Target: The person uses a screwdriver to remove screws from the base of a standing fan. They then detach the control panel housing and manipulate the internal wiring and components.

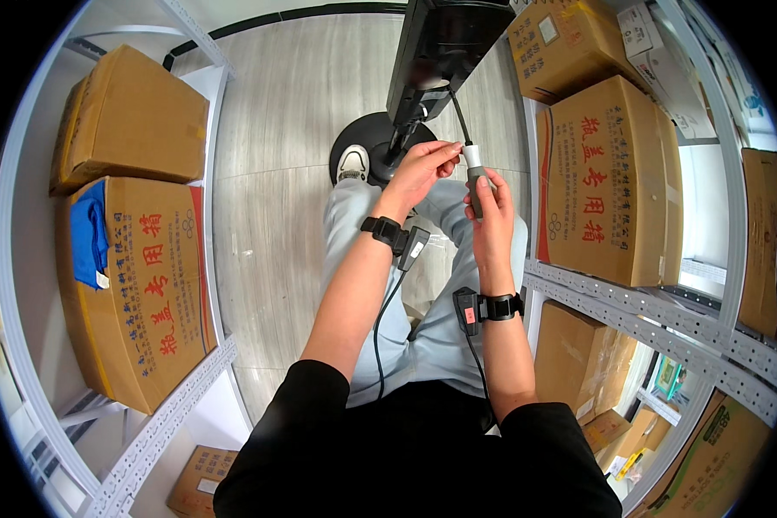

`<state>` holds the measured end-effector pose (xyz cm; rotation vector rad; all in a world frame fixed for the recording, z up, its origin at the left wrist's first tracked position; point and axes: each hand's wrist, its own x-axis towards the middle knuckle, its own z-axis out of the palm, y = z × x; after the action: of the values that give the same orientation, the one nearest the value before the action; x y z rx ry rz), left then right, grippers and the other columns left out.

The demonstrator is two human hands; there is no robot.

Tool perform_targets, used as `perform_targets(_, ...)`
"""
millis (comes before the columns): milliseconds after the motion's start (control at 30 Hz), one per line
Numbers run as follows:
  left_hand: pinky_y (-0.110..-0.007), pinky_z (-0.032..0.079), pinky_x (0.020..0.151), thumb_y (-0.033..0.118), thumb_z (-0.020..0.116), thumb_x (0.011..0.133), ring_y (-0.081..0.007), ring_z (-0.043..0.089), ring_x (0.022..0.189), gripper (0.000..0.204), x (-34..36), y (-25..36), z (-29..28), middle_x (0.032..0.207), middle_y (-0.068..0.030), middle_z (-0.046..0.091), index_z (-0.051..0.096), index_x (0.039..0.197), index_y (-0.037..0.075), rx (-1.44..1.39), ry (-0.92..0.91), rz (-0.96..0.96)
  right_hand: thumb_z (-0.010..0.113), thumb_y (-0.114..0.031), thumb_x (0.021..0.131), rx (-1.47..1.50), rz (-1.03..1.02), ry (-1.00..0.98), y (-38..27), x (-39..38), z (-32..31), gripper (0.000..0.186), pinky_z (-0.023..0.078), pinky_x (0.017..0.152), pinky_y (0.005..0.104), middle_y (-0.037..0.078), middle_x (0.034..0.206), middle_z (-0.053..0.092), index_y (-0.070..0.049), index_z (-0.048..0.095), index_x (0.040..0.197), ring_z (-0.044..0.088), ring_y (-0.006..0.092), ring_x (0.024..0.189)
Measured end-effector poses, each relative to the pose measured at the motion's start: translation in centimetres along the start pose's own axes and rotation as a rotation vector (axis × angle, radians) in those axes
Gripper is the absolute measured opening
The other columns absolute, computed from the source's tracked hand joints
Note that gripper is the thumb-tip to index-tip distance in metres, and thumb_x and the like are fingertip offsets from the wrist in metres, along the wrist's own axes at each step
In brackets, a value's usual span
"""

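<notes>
My right hand [492, 207] is wrapped round the grey handle of a screwdriver [471, 158], which has a white collar and a long dark shaft. The shaft slants up and away, and its tip meets the lower part of a black box-shaped device on a stand [440, 60]. Beside the collar, my left hand [423, 173] is closed with thumb and fingertips pinched together. Anything small between those fingertips is too hard to see. The device rises from a round black base [345, 142], with my shoe [352, 161] resting on it.
Metal shelving stands on both sides. Cardboard boxes [151, 293] fill the left rack, with a blue cloth [89, 233] over one. More boxes [591, 186] stand on the right rack. Black wrist straps [501, 307] with trailing cables [377, 345] are on my arms.
</notes>
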<state>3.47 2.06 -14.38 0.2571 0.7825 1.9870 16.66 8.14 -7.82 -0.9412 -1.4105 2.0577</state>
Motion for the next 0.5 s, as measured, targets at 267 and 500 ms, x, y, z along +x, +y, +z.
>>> perform_targets(267,-0.02,0.037,0.061,0.02,0.061,0.091,-0.0052,0.046,0.067,0.02,-0.01,-0.04,-0.2,0.078,0.0005,0.057,0.065,0.091,0.001,-0.009,0.005,-0.015,0.065,-0.02,0.087,-0.124,0.033,0.031,-0.8,0.06,0.14,0.033,0.04,0.06,0.0208,0.004,0.09,0.058,-0.006,0.054,0.115,0.053,0.009,0.072)
perform_targets(500,-0.02,0.037,0.061,0.021,0.064,0.089,-0.005,0.046,0.068,0.02,-0.25,-0.05,-0.05,0.079,0.002,0.056,0.065,0.092,0.001,0.076,-0.021,-0.054,0.07,-0.015,0.082,-0.932,-0.667,0.119,-0.27,-0.16,0.47,0.035,0.046,0.07,0.0265,0.006,0.105,0.054,-0.007,0.057,0.113,0.055,0.0145,0.083)
